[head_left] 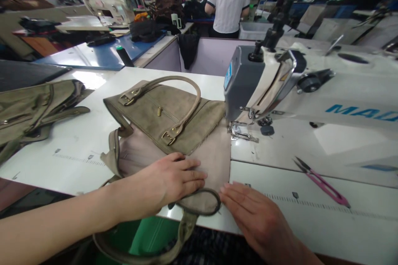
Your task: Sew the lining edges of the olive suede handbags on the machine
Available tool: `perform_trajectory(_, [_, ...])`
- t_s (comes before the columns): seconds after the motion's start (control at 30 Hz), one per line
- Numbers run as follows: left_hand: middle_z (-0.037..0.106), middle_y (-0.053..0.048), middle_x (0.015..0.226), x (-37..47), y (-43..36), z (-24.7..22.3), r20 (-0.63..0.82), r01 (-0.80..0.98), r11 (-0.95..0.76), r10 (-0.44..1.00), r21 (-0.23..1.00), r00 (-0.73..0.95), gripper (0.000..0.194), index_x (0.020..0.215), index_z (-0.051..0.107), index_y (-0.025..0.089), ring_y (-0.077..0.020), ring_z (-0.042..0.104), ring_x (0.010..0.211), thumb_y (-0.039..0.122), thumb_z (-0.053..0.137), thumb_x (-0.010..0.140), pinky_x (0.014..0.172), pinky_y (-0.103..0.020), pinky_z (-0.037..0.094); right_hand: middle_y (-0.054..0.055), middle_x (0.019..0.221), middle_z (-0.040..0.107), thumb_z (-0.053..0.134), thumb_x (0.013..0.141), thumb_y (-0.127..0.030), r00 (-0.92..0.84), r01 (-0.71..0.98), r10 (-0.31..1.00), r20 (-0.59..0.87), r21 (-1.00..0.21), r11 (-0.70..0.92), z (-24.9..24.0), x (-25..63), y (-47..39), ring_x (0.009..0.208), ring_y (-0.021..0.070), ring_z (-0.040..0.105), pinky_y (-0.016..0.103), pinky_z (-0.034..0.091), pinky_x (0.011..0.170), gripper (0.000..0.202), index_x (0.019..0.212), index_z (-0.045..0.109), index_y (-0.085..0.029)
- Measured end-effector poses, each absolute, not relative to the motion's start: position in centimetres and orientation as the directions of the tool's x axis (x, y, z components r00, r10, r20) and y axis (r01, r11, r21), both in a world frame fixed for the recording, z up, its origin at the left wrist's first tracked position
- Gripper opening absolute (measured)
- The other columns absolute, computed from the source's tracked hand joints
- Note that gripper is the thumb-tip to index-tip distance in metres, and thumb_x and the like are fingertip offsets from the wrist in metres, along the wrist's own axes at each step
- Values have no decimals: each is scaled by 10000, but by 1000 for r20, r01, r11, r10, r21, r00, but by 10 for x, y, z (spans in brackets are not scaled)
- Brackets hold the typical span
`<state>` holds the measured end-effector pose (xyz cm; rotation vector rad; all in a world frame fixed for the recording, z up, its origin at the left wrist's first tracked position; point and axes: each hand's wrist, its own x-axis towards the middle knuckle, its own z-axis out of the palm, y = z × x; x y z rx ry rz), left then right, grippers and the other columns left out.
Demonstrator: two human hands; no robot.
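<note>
An olive-green handbag (177,112) lies opened out on the white sewing table, its pinkish lining (214,165) spread toward me. One rolled handle with brass buckles arches over the upper panel, and another handle (174,252) hangs over the table's front edge. My left hand (178,176) presses flat on the lining, fingers stretched out. At the lining's right edge, beside a curled zipper strip (214,205), rests my right hand (251,211) with its fingers extended; its thumb is hidden. The sewing machine's presser foot (244,132) stands just right of the bag.
Pink-handled thread snips (326,184) lie to the right, below the sewing machine (311,87). More olive bag pieces (40,107) are at the left. A dark thread cone (124,56) stands behind. Farther off, a person in a white shirt (230,2) faces away.
</note>
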<state>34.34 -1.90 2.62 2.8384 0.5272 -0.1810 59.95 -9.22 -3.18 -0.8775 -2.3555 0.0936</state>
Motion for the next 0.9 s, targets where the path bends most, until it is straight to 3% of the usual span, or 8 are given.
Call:
perform_trajectory(0.2, [472, -8, 1443, 351, 5, 23, -164, 381, -909, 355, 171, 920, 452, 1364, 485, 212, -228, 387, 1338, 126, 387, 932, 1046, -372, 281, 122, 1142, 688, 419, 868, 1, -618, 560, 603, 505, -256, 788, -35, 611, -71, 1092, 208, 639, 356, 536, 987, 372, 1144, 656, -75])
perform_trajectory(0.4, [451, -35, 1458, 353, 31, 17, -127, 341, -924, 323, 170, 938, 447, 1370, 479, 160, -227, 360, 1363, 122, 354, 943, 1163, -404, 129, 174, 1121, 662, 464, 900, -52, -594, 571, 651, 473, -322, 755, -40, 614, -50, 1078, 251, 620, 409, 566, 940, 310, 1148, 651, -61])
perform_trajectory(0.67, [462, -50, 1448, 360, 62, 5, -67, 358, -919, 351, 163, 934, 481, 1377, 474, 168, -233, 410, 1334, 99, 415, 905, 1106, -387, 285, 170, 1140, 624, 449, 900, -32, -561, 585, 668, 488, -338, 738, -46, 620, -20, 1108, 248, 564, 426, 517, 995, 326, 1178, 618, -48])
perform_trajectory(0.9, [478, -49, 1436, 365, 90, -1, -12, 356, -921, 358, 156, 933, 491, 1367, 477, 157, -226, 427, 1319, 90, 431, 882, 1080, -392, 327, 189, 1302, 503, 412, 916, -93, -525, 708, 756, 390, -293, 642, -49, 618, -17, 1261, 285, 423, 531, 355, 1122, 422, 1322, 487, -5])
